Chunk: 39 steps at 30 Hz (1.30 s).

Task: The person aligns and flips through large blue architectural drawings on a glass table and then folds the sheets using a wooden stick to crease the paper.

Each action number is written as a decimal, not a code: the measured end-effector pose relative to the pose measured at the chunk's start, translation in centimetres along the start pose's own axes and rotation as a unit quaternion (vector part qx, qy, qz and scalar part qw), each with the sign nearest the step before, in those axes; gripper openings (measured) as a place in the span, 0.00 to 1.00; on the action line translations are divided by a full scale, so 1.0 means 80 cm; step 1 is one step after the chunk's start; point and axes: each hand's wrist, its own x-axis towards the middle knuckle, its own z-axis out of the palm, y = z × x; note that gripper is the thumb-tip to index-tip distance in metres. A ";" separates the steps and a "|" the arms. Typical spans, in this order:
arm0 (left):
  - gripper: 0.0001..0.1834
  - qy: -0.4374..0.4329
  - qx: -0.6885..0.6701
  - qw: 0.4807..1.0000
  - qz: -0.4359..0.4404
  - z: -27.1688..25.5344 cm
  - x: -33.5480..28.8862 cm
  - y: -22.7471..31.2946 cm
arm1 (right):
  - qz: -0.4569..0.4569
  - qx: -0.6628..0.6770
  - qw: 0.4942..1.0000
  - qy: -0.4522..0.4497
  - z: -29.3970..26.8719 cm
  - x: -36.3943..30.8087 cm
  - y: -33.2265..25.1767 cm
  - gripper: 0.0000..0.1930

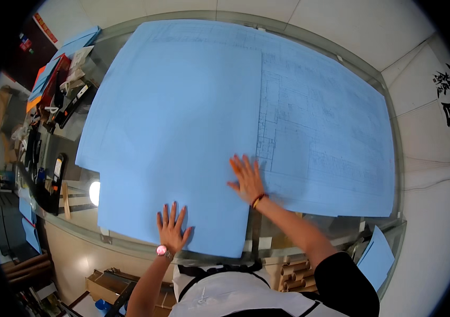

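Blue paper, large format, covers most of the glass-topped table (276, 231). Blank upper layer (177, 116) lies beneath both hands; line-drawn layer (335, 127) extends to the right of the right hand, partly covered by the blank one. Whether the two are separate sheets or one folded over: cannot tell.

Left hand (171, 232): palm down, fingers spread, laid on the blank layer near its bottom edge; nothing pinched. Wristwatch (162, 251) just behind it on the wrist.

Right hand (247, 184): palm down, fingers fanned, thumb out toward the left; set at the right edge of the blank layer, farther from the body than the left hand. Nothing pinched. Dark beaded bracelet (258, 200) at its wrist. Pressure of either palm cannot be read.

Surroundings, taken from the hands: well left of the left hand, a black long-bodied tool (57, 182) on the glass; farther off beyond it, a red folder (61, 74). Below and left of the left hand, a cardboard box (104, 288). Below the right forearm, brown cardboard tubes (295, 274); right of these, loose blue sheets (377, 259).
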 end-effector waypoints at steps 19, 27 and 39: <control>0.54 -0.083 0.004 0.951 0.298 -0.013 -0.062 -0.023 | -0.097 0.047 0.985 0.134 -0.029 -0.261 -0.135 0.25; 0.38 -0.098 0.053 0.941 0.320 -0.051 -0.044 -0.051 | 0.002 0.165 0.978 0.130 -0.019 -0.294 -0.136 0.09; 0.06 0.049 0.255 0.873 0.413 -0.103 0.072 0.049 | 0.170 0.220 0.946 0.170 -0.056 -0.299 -0.165 0.13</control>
